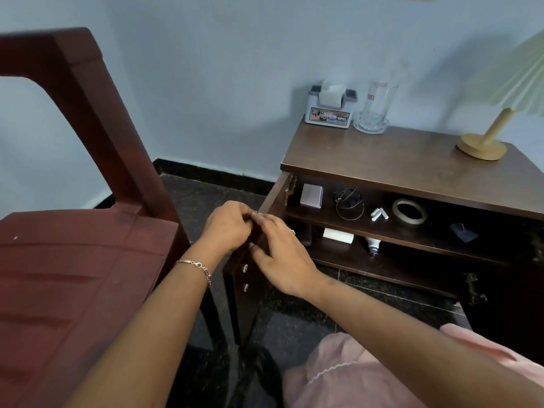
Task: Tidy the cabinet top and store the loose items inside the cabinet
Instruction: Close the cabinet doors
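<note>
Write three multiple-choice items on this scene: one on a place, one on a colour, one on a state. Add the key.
1. Where is the tape roll?
A. on the cabinet top
B. on the cabinet's upper shelf
C. on the floor

2. What colour is the plastic chair?
A. white
B. green
C. dark red

3. How is the cabinet door?
A. shut
B. open
C. taken off

Key:
1 B, it lies inside the cabinet beside the small white cylinders.
2 C, seat and back are both dark red.
3 B, it stands swung out, with the shelves in view.
</note>
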`<state>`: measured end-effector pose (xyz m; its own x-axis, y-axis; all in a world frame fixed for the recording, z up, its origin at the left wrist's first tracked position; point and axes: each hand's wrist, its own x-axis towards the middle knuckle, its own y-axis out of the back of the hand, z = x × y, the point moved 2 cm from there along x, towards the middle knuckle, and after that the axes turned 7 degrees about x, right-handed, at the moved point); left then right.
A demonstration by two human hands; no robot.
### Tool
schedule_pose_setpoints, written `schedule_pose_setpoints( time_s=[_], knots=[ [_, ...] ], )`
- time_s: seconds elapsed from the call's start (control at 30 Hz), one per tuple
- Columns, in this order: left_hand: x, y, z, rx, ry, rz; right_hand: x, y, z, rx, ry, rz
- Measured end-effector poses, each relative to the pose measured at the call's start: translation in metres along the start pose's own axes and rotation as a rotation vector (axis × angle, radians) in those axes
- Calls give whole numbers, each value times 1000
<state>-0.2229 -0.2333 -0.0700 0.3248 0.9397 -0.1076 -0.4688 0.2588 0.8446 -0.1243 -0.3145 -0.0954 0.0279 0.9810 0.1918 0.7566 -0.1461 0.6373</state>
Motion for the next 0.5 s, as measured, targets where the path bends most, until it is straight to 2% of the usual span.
schedule_pose_setpoints(
  time_s=[0.2,0.5],
  knots=[
    [7,-10,16,-113,-31,-69,-9,19,14,-40,13,55],
    [9,-53,44,-310,-33,-24,-26,52,41,-170,8,78]
  ],
)
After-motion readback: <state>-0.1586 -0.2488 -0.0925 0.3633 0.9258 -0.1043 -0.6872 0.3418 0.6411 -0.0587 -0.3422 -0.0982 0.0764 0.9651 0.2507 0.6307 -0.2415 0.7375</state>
